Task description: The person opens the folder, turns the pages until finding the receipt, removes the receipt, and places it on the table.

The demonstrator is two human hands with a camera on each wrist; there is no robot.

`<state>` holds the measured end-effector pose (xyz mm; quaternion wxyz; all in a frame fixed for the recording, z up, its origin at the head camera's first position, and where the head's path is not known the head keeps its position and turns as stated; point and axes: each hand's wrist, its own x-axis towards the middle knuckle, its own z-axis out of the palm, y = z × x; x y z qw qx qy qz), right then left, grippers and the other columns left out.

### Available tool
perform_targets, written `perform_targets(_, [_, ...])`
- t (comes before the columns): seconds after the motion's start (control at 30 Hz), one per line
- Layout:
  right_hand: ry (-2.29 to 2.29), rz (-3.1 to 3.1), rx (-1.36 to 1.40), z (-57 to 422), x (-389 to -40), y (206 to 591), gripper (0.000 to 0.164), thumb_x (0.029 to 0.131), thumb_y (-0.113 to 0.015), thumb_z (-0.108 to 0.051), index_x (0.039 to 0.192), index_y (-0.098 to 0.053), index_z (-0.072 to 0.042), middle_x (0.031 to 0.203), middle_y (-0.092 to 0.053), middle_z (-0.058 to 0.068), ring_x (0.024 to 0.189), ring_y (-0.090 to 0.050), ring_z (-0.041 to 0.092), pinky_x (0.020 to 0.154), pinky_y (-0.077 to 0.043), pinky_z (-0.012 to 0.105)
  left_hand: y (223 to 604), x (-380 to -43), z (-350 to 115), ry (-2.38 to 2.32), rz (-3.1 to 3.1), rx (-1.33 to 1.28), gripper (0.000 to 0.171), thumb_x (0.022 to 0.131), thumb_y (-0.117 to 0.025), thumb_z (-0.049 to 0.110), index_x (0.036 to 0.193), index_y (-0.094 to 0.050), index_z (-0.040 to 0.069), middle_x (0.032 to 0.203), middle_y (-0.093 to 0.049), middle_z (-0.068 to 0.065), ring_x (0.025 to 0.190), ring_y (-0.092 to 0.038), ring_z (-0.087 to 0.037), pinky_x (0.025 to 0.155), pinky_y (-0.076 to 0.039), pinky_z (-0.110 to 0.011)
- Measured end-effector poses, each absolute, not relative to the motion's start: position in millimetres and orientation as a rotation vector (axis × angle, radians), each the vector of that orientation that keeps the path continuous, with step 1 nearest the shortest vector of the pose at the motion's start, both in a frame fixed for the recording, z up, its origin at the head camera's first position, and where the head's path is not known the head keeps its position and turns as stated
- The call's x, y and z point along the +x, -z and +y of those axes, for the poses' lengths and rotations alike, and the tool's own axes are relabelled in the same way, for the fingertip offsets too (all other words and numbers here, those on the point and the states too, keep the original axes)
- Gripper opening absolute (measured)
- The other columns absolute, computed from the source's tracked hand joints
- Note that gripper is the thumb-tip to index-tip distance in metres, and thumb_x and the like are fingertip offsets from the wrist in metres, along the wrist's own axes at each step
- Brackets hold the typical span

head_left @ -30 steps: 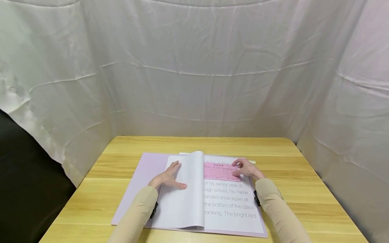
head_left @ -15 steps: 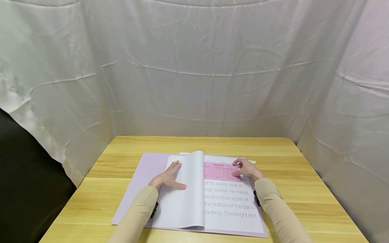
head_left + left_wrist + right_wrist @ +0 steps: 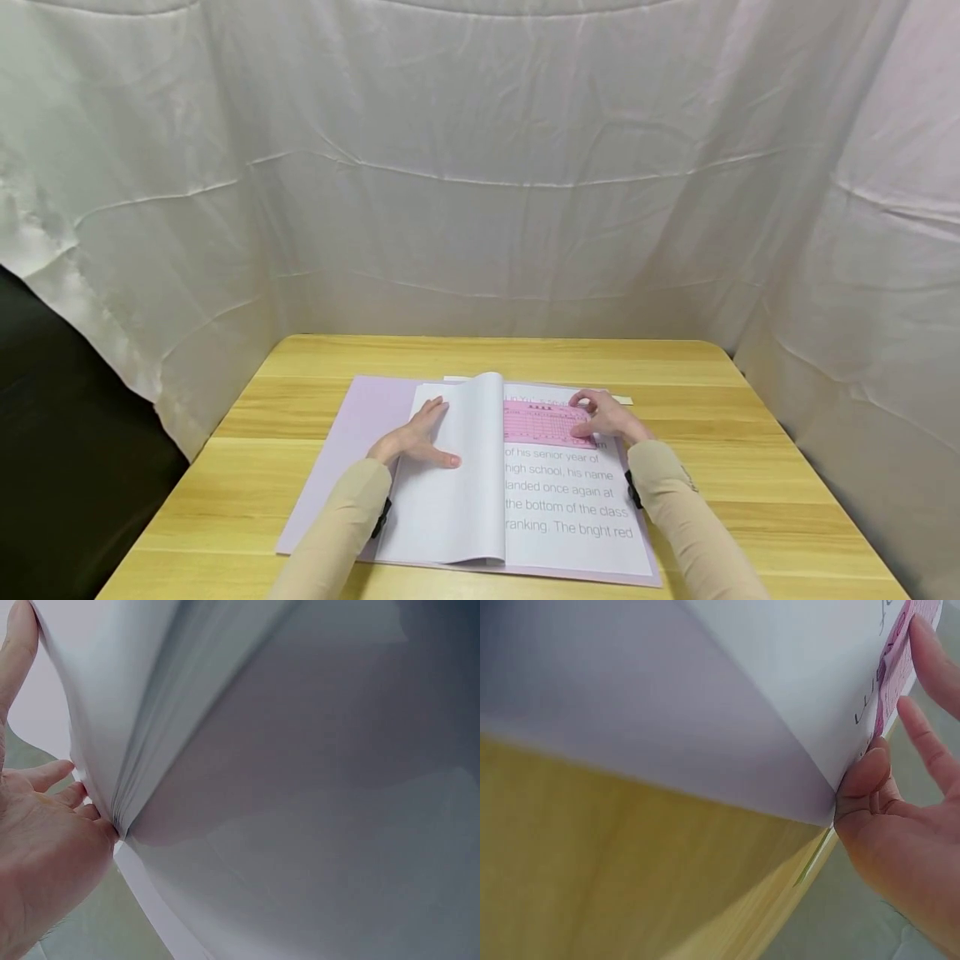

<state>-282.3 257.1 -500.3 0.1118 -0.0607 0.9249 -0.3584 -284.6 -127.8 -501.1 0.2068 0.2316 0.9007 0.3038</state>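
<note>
A large book (image 3: 566,554) with a lilac cover (image 3: 326,492) lies spread on the table. Its left stack of blank pages (image 3: 450,517) curls up along the middle. My left hand (image 3: 415,439) rests on that stack, fingers and thumb spread; in the left wrist view, the hand (image 3: 60,847) is beside the page edges. A pink printed form (image 3: 536,423) with a grid of lines lies on the upper right page, covering some text. My right hand (image 3: 606,414) touches its right end with thumb and forefinger; in the right wrist view the other fingers (image 3: 862,776) are curled by the page edge.
The wooden table (image 3: 750,483) extends around the book. White strips (image 3: 623,400) stick out past the book's far edge. A pale curtain (image 3: 480,208) hangs behind and at both sides; a dark area (image 3: 67,450) is at the left.
My right thumb and forefinger have shifted very slightly left on the pink form. The left hand and the book stay where they were.
</note>
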Motion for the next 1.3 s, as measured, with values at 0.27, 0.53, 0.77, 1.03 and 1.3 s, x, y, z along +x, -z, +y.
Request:
perform_targets(0.27, [1.03, 2.709, -0.182, 254.4, -281.4, 498.5, 0.047, 0.079, -0.084, -0.011, 0.12, -0.06, -0.007, 0.122, -0.046, 0.028, 0.105, -0.048, 0.037, 0.085, -0.044, 0.043, 502.0, -284.7, -127.9, -0.844, 2.512, 0.642, 0.117, 0.078, -0.085, 0.043, 0.159, -0.015, -0.003, 0.168, -0.006, -0.025, 0.156, -0.004, -0.047, 0.123, -0.018, -0.067])
perform_targets(0.53, [1.011, 2.734, -0.095, 252.1, -282.4, 501.9, 0.044, 0.076, -0.085, -0.01, 0.111, -0.059, -0.003, 0.117, -0.045, 0.025, 0.105, -0.047, 0.036, 0.088, -0.042, 0.044, 500.8, -284.0, -127.3, -0.84, 2.505, 0.651, 0.116, 0.078, -0.085, 0.041, 0.158, -0.015, -0.004, 0.168, -0.006, -0.026, 0.156, -0.003, -0.047, 0.123, -0.017, -0.067])
perform_targets(0.77, [1.023, 2.713, -0.053, 251.2, -281.4, 498.1, 0.047, 0.076, -0.084, -0.012, 0.112, -0.059, 0.005, 0.114, -0.051, 0.02, 0.103, -0.051, 0.03, 0.089, -0.043, 0.039, 500.2, -284.6, -126.2, -0.832, 2.51, 0.653, 0.115, 0.079, -0.084, 0.041, 0.158, -0.014, -0.004, 0.168, -0.006, -0.026, 0.156, -0.004, -0.047, 0.124, -0.017, -0.066])
perform_targets(1.03, [1.173, 2.631, 0.032, 252.6, -280.3, 496.1, 0.043, 0.076, -0.082, -0.007, 0.108, -0.054, 0.004, 0.1, -0.057, 0.012, 0.095, -0.052, 0.025, 0.078, -0.039, 0.028, 498.1, -284.5, -126.3, -0.829, 2.511, 0.653, 0.116, 0.078, -0.085, 0.041, 0.158, -0.014, -0.004, 0.167, -0.007, -0.027, 0.156, -0.004, -0.047, 0.124, -0.017, -0.066])
perform_targets(1.3, [1.354, 2.469, 0.165, 256.2, -276.3, 492.6, 0.067, 0.078, -0.079, -0.007, 0.133, -0.041, 0.005, 0.12, -0.058, 0.023, 0.101, -0.058, 0.027, 0.079, -0.05, 0.03, 498.1, -285.2, -126.5, -0.849, 2.502, 0.662, 0.116, 0.078, -0.085, 0.04, 0.158, -0.014, -0.004, 0.167, -0.006, -0.027, 0.155, -0.004, -0.048, 0.123, -0.018, -0.067])
